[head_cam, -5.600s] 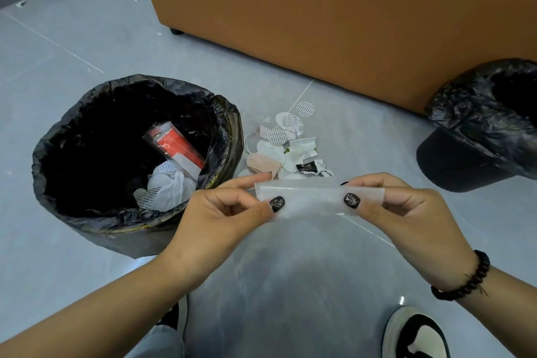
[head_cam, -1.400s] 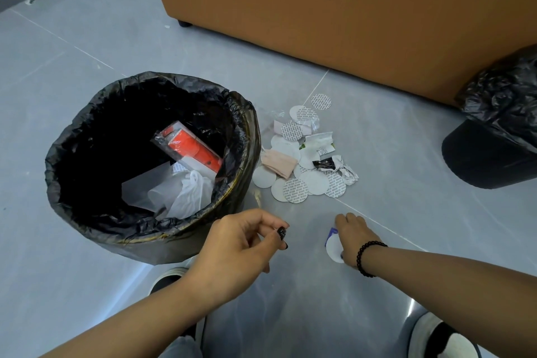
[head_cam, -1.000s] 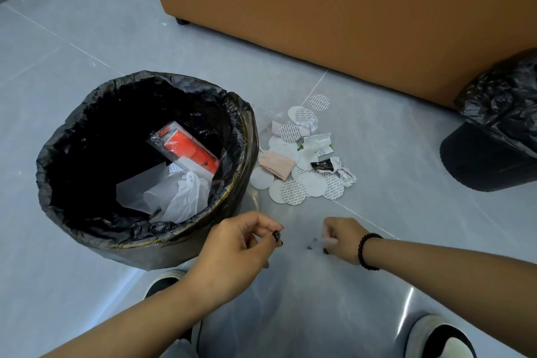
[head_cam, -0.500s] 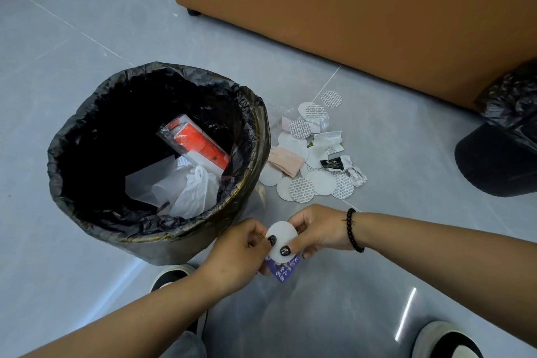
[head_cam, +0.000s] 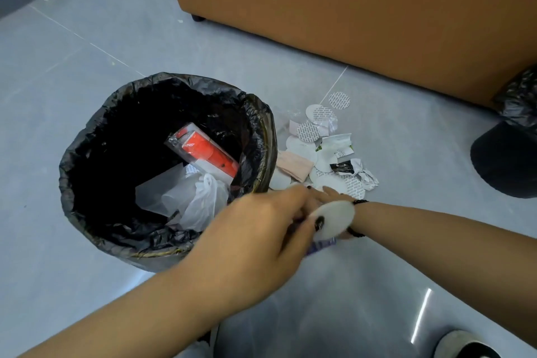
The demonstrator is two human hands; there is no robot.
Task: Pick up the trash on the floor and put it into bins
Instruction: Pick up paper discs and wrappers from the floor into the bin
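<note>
One white disc [head_cam: 334, 219] in left hand [head_cam: 261, 229]

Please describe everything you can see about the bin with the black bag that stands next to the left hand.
The bin is round, upright and open, lined with a crinkled black plastic bag folded over its rim. It stands on the grey floor. Inside lie a red and white packet leaning on the wall, and clear and white plastic bags. A pile of round white seals lies on the floor beside its right edge. The left hand overlaps its near rim; contact is unclear.
</note>
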